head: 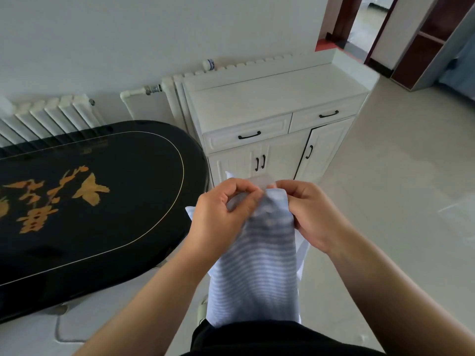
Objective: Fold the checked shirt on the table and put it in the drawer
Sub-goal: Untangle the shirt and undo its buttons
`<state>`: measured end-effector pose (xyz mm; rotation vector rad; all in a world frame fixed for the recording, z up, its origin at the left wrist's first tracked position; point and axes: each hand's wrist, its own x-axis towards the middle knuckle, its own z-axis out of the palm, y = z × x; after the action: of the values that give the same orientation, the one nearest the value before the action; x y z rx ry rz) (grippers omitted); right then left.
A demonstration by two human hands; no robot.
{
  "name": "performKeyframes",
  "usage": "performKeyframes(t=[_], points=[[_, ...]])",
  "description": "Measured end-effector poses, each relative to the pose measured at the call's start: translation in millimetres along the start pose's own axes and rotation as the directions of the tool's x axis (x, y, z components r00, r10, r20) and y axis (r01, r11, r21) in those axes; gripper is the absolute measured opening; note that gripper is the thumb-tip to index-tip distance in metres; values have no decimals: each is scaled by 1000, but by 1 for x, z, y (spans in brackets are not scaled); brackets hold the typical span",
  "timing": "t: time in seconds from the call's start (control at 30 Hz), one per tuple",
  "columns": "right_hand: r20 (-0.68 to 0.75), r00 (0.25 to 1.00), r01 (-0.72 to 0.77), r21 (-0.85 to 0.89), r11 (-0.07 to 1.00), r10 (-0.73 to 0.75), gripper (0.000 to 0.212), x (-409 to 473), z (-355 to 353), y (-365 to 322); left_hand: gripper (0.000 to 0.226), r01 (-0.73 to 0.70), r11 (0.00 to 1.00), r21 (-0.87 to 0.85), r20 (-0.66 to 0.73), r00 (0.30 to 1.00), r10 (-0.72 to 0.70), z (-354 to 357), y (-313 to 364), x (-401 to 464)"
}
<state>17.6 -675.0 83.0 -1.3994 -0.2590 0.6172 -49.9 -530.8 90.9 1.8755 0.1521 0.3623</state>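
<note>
Soft, even daylight fills the room, brightest through the doorway [370,24] at upper right. The black table [108,201] gleams with pale reflections of the radiator [51,116]. The shirt [257,253] is smeared by motion blur. Straight lines bow towards the edges.

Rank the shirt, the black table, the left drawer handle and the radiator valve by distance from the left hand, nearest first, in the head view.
1. Shirt: in the left hand's grip.
2. Black table: just left.
3. Left drawer handle: ahead, on the cabinet.
4. Radiator valve: by the wall.
</note>
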Motion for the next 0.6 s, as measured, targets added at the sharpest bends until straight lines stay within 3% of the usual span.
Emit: performKeyframes(t=[0.33, 0.43, 0.47, 0.57, 0.6], points=[[-44, 998, 55, 8, 998, -55, 21, 1, 6, 8, 11, 0, 999, -46, -50, 999, -2, -6, -4, 11], [-15, 999, 41, 27, 999, -40, 68, 4, 9, 7, 9, 3, 994, -109, -50, 999, -8, -6, -6, 16], [-12, 999, 36, 44, 998, -35, 74, 5, 10, 8, 10, -12, 995, -103, -50, 999, 7, -6, -7, 18], [-17, 999, 43, 79, 996, -42, 36, 7, 10, 9, 10, 7, 992, -130, -17, 1000, -9, -6, -9, 22], [-24, 999, 47, 80, 996, -45, 34, 7, 11, 9, 10, 15, 990, -140, -6, 1000, -16, -6, -10, 23]])
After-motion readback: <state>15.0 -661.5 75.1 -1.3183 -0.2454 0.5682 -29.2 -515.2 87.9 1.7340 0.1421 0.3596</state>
